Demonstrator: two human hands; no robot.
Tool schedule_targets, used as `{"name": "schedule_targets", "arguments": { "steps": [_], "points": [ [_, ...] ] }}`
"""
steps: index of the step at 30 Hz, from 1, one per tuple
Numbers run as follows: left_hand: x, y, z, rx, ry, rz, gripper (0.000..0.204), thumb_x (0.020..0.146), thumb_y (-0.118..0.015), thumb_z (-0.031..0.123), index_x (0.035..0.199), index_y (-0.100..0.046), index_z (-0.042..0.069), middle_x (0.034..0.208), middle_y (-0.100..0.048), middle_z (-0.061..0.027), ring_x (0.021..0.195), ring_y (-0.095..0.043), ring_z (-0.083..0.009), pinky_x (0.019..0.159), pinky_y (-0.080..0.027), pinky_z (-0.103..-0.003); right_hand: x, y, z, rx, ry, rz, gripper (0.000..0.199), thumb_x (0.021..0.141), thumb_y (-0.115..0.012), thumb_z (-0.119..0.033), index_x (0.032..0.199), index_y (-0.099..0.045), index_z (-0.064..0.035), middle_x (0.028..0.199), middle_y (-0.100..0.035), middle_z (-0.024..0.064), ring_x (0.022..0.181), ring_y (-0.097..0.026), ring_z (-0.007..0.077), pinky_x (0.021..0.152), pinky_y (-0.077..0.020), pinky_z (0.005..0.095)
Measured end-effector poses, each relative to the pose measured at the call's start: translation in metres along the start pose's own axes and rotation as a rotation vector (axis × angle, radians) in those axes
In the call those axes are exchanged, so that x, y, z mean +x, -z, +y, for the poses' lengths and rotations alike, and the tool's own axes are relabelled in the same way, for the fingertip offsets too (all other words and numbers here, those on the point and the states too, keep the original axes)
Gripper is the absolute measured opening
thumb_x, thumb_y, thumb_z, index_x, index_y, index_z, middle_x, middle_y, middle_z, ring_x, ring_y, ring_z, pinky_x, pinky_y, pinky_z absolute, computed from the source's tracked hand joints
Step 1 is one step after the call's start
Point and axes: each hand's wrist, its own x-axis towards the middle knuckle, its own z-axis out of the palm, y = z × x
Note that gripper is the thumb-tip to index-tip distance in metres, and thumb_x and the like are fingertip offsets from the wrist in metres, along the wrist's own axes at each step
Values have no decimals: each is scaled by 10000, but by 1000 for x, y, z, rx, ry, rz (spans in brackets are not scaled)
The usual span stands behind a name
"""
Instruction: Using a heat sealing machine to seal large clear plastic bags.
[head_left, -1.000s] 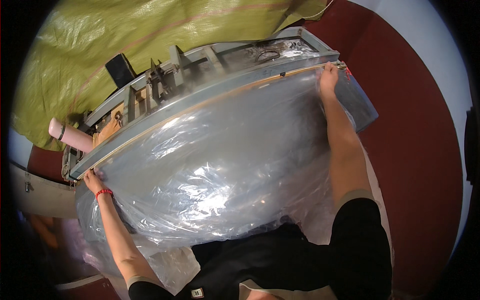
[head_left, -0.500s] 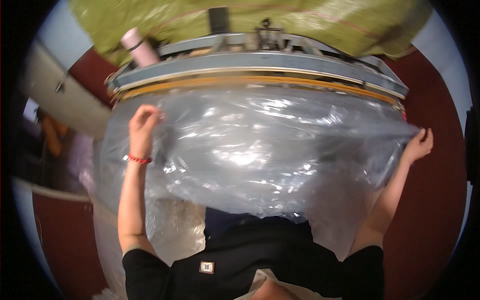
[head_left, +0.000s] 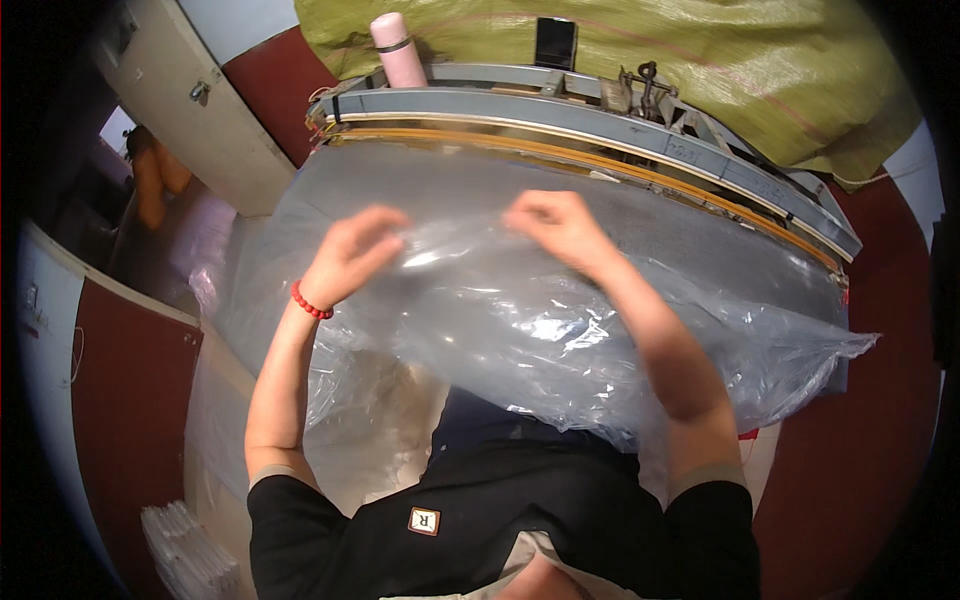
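Head view, largest to smallest. A clear plastic sheet, bag-like and crumpled, is spread across the middle of the frame, draped over the desk toward the body at the lower edge; its far edge lies just below the long grey bar of a sealing machine, with an orange strip under it, that arcs across the upper frame. A green tarp is seen behind, at the top. A pink bottle and a dark phone stand at top centre.

Step judged in hand: the film is being gathered at its centre. The next move likely calls for a firm hold on one layer and an even pull so the film lies flat.

Both forearms rise from the lower edge, converging. Left hand, red bead bracelet at the wrist, is held palm-down, fingers curled and pinching film. Right hand is bent at the wrist, fingers pressed together, apparently nipping the same fold.
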Motion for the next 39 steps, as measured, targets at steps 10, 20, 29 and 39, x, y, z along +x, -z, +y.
{"name": "schedule_targets", "arguments": {
  "steps": [10, 20, 29, 39],
  "points": [
    [-86, -25, -87, 183, -26, -505, 168, 811, -624, 87, 959, -620, 9, 805, -589, -118, 767, -575, -257, 694, -452, -326, -303, 292, 83, -949, -606, 955, 307, 789, -652, -313, 869, -645, -16, 784, -642, 91, 732, -572, 172, 701, -453, 318],
    [-20, 248, -96, 1111, 331, -52, 235, 598, -653, -26, 816, -667, 61, 801, -647, -123, 758, -624, -250, 701, -481, -318, -597, 402, 36, -1311, -1358, 1353, 655, 774, -501, -648, 1035, -624, -60, 1043, -625, 159, 950, -582, 356, 773, -447, 439],
    [80, 134, -138, 920, 72, 325, 712, 775, -676, 347, 1361, -350, 108, 1407, -308, -195, 1340, -231, -303, 1047, -272, -411, -550, 422, 100, -1024, -1039, 1328, 587, 747, -612, -570, 950, -653, -21, 912, -662, 132, 848, -610, 303, 765, -449, 388],
    [78, 174, -197, 1014, 824, -394, 1097, 629, -732, 540, 1442, -52, 256, 1455, -214, -170, 1333, -237, -325, 1087, -233, -401, -493, 410, 122, -1274, -1402, 1153, 397, 862, -489, -394, 1025, -622, -57, 1022, -622, 191, 967, -577, 381, 783, -446, 454]
  ]
}}
